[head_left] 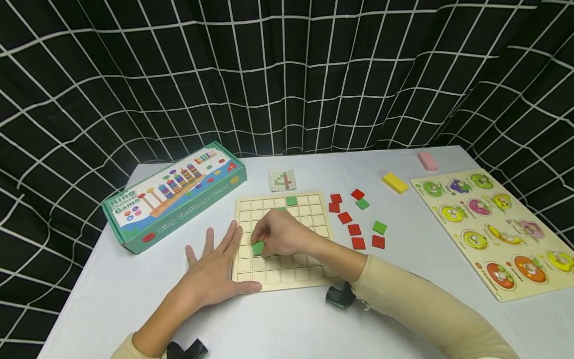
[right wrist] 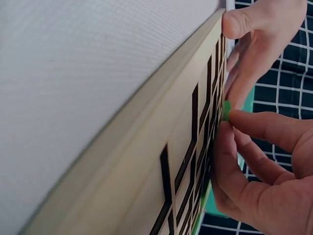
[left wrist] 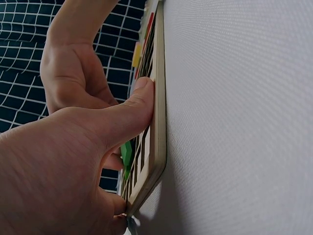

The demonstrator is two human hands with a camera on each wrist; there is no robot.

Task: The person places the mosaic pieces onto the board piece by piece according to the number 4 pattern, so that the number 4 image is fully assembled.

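A wooden grid board [head_left: 255,277] lies flat on the white table. Over its left half, my right hand [head_left: 283,233] pinches a green square tile [head_left: 257,249] between thumb and fingertips, low at the grid; the tile shows as a green sliver [right wrist: 226,110] in the right wrist view. My left hand [head_left: 212,276] is spread with straight fingers at the board's left edge, its thumb along the near edge. Another green tile [head_left: 291,200] sits in the far row, and one more [head_left: 281,209] shows partly just beyond my right hand.
Several red tiles [head_left: 354,230] and two green tiles [head_left: 379,227] lie right of the board. A small pattern card [head_left: 282,180] is behind it. Around stand a Ring Challenge Game box [head_left: 179,197], a yellow block [head_left: 395,183], a pink block [head_left: 428,161] and a fruit puzzle board [head_left: 498,234].
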